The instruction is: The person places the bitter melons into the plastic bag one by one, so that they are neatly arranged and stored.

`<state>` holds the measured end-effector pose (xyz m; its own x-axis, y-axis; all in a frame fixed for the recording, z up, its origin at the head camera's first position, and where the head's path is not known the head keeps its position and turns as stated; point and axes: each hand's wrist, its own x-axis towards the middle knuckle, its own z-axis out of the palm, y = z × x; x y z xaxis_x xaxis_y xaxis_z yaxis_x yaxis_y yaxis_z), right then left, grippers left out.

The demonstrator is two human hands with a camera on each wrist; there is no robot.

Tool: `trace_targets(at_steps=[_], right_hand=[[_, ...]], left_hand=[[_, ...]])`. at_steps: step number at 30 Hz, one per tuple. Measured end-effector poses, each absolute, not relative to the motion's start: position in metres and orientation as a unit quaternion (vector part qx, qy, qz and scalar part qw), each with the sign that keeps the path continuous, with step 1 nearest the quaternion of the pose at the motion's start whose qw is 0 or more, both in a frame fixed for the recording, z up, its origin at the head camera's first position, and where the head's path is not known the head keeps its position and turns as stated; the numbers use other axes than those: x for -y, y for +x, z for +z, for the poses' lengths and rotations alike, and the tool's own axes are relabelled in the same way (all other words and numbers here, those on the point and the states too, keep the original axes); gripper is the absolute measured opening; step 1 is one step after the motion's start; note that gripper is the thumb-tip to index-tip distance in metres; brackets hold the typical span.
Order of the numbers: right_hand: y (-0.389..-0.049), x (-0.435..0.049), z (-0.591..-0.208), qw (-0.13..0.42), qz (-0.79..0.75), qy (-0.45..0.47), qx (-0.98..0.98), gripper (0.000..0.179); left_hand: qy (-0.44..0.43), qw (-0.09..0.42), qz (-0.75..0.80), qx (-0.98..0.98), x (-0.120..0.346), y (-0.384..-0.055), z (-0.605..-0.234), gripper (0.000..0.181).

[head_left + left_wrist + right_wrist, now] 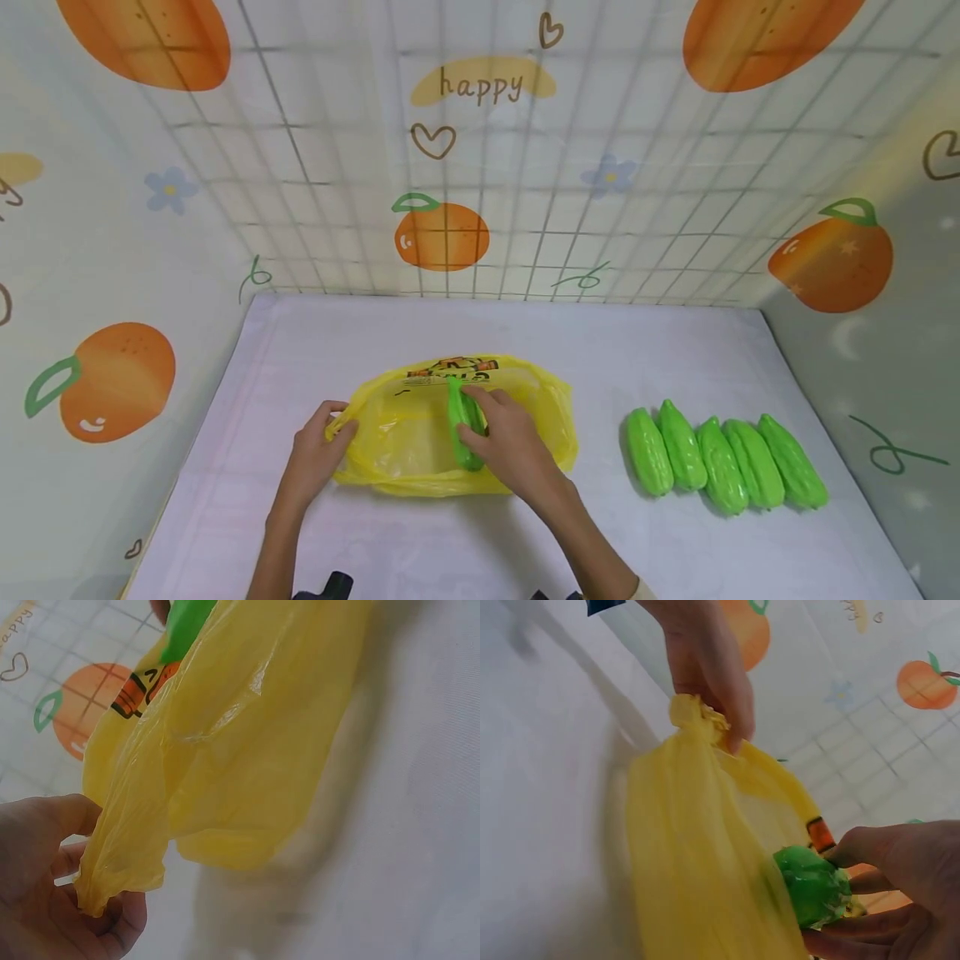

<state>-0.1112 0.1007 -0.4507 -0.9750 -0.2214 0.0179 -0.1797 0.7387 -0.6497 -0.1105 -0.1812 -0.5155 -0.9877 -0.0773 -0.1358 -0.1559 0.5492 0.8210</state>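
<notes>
Pinching the left end of a yellow bag [390,425], the left hand [315,450] has that plastic gathered tight between thumb and curled fingers, a crumpled bunch of it poking out below in the left wrist view! And look at the right hand [513,437], over the bag's wide mouth, thumb on one side and fingers on the other, with a firm hold on a green vegetable [458,417]! The gap between thumb and fingertips is just as wide as the vegetable, no more. Where is it, then? Right in the mouth of the bag, part of it tucked behind the near wall, as the right wrist view shows; whether it touches the plastic, I cannot tell.

Over to the right, well apart from the bag, five more vegetables [722,467] lie side by side on the white tablecloth [600,542], each leaning the same way. Behind it all, a pale backdrop [660,233] with grid lines and printed oranges [442,237], "happy" lettered above!
</notes>
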Motion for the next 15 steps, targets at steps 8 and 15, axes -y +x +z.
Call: trace_targets(at_steps=[8, 15], right_hand=[[-0.12, -0.074, -0.465, 0.068, -0.355, -0.12, -0.925, 0.051], [-0.131, -0.054, -0.474, 0.097, -0.356, -0.125, -0.921, 0.05]], left_hand=[[-0.068, 0.047, 0.472, -0.878, 0.178, -0.11, -0.517, 0.035], [-0.065, 0.054, 0.475, -0.876, 0.175, -0.11, -0.517, 0.035]])
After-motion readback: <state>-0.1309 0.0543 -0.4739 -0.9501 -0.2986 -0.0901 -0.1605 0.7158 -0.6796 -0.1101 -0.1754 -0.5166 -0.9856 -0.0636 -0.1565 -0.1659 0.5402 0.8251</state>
